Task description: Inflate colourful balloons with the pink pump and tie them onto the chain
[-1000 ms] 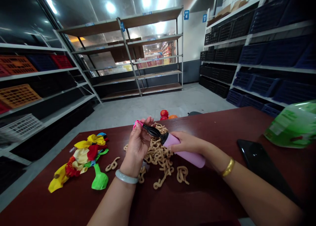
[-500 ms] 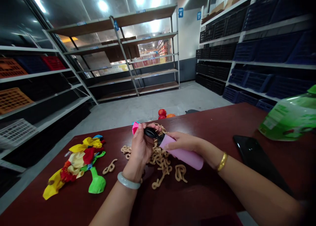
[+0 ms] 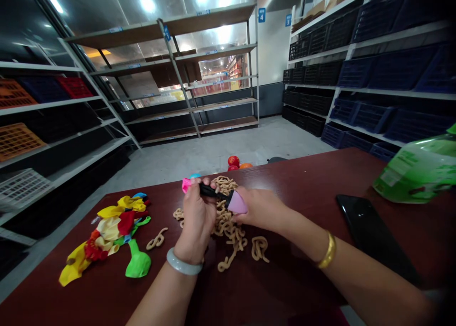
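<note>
My left hand [image 3: 197, 214] is closed around the black nozzle end [image 3: 208, 190] of what looks like a balloon pump. A pink balloon [image 3: 185, 185] pokes out past its thumb at that tip. My right hand [image 3: 261, 207] wraps the pump's lilac body [image 3: 237, 203], most of which is hidden behind the fingers and palm. Below and behind both hands lies a heap of tan, twisted, rope-like pieces [image 3: 228, 226]. One loose twisted piece [image 3: 156, 239] sits left of the heap, and another curled piece [image 3: 260, 247] to its right.
Flat balloons [image 3: 112, 226] in several colours and a green balloon [image 3: 138, 259] lie at the table's left. To the right are a black phone [image 3: 374, 236] and a green bottle [image 3: 416, 169]. Red round things [image 3: 233, 162] show beyond the far edge. Shelves with crates surround the table [image 3: 302, 188].
The pink balloon and my left hand have shifted slightly left. My right hand now covers more of the lilac pump body, whose long lower end no longer shows.
</note>
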A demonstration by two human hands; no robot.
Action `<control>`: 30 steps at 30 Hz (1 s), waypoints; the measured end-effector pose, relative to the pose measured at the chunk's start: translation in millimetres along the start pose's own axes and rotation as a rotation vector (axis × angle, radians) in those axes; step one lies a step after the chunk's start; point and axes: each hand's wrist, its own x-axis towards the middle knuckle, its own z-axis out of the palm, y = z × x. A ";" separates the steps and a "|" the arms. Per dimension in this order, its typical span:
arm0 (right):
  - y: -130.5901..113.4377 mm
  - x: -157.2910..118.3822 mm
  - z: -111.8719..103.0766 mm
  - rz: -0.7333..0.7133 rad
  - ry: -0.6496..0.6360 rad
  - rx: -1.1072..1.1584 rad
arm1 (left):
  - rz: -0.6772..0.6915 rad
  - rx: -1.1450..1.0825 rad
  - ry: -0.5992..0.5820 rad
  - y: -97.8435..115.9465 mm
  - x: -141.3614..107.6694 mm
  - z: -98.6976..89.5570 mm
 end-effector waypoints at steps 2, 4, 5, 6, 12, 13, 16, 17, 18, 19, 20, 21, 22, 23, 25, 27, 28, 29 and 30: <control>0.4 -1.7 -3.1 -0.027 0.031 -0.091 | 0.062 -0.026 0.008 12.1 6.6 -3.5; 4.2 -1.9 -6.2 -0.057 0.027 -0.131 | 0.103 -0.044 0.012 22.7 13.1 -8.2; 6.7 -1.6 -7.3 -0.064 0.023 -0.142 | 0.110 -0.047 0.016 26.4 15.7 -10.5; 9.1 -1.2 -8.1 -0.067 0.020 -0.148 | 0.113 -0.049 0.019 28.7 17.7 -12.5; 16.1 -1.0 -11.1 -0.103 0.003 -0.142 | 0.109 -0.049 0.016 25.7 19.2 -16.8; 16.4 -1.1 -12.2 -0.102 -0.006 -0.142 | 0.100 -0.047 0.027 25.2 19.3 -17.7; 17.6 -1.0 -15.4 -0.096 -0.019 -0.137 | 0.088 -0.047 0.071 25.7 21.4 -22.5; 18.0 -0.7 -16.2 -0.096 -0.019 -0.132 | 0.087 -0.054 0.082 26.4 22.4 -24.2; 18.5 -0.4 -16.7 -0.093 -0.017 -0.127 | 0.085 -0.065 0.085 27.2 23.3 -25.7; 18.8 -0.1 -17.1 -0.089 -0.015 -0.121 | 0.077 -0.079 0.080 28.1 23.9 -26.7; 19.1 0.1 -17.3 -0.085 -0.015 -0.114 | 0.067 -0.095 0.067 29.0 24.2 -27.2; 19.3 0.2 -17.4 -0.081 -0.018 -0.106 | 0.055 -0.111 0.047 29.8 24.3 -27.2; 19.5 0.2 -17.4 -0.079 -0.020 -0.099 | 0.044 -0.123 0.024 30.5 24.3 -26.9; 19.6 0.2 -17.4 -0.077 -0.022 -0.093 | 0.041 -0.131 0.005 30.9 24.1 -26.4; 19.9 0.1 -17.4 -0.080 -0.031 -0.079 | 0.051 -0.144 -0.005 30.9 23.8 -24.9; 20.0 0.0 -17.5 -0.078 -0.040 -0.066 | 0.060 -0.147 0.014 29.3 23.2 -22.9; 19.9 0.1 -17.5 -0.076 -0.045 -0.058 | 0.058 -0.143 0.021 28.0 22.6 -21.6; 19.5 0.1 -17.6 -0.075 -0.049 -0.049 | 0.053 -0.134 0.019 26.4 21.5 -19.9; 18.9 0.2 -17.6 -0.075 -0.052 -0.038 | 0.046 -0.123 0.005 24.6 20.0 -17.9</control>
